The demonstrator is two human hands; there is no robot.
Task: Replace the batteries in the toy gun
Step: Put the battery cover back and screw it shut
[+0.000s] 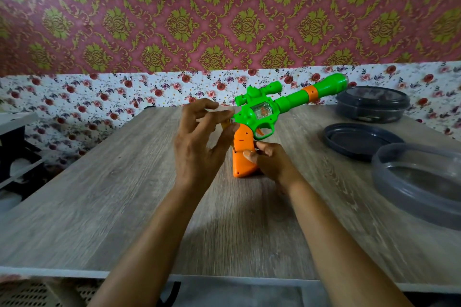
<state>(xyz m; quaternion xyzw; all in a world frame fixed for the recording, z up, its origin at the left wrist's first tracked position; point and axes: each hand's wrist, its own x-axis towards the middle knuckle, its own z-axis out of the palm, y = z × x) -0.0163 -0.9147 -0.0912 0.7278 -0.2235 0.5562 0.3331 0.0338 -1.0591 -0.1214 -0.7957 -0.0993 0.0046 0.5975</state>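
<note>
A: Status on the hands?

B: Right hand (272, 162) is wrapped round the orange grip (243, 144) of the toy gun (282, 104), thumb pressed on its side. The gun stands butt-down mid-desk (124, 194), barrel angled up and to the right.

A: Left?

B: Left hand (197, 147) is at the back of the gun, fingers spread and half bent. A small yellow bit (226, 124) shows past them. Can't tell if it's held, or what it is.

A: Progress?

B: Grip looks closed from here, and no batteries in sight. My read: cover work, either opening or closing up. Can't say whether the swap itself is done.

A: Anything in the way?

B: Doubt it. The other stuff is off to the right, well apart from the gun: dark lidded tub (373, 104) at the back, dark lid (359, 141) nearer, clear round tub (421, 182) nearest us.
</note>
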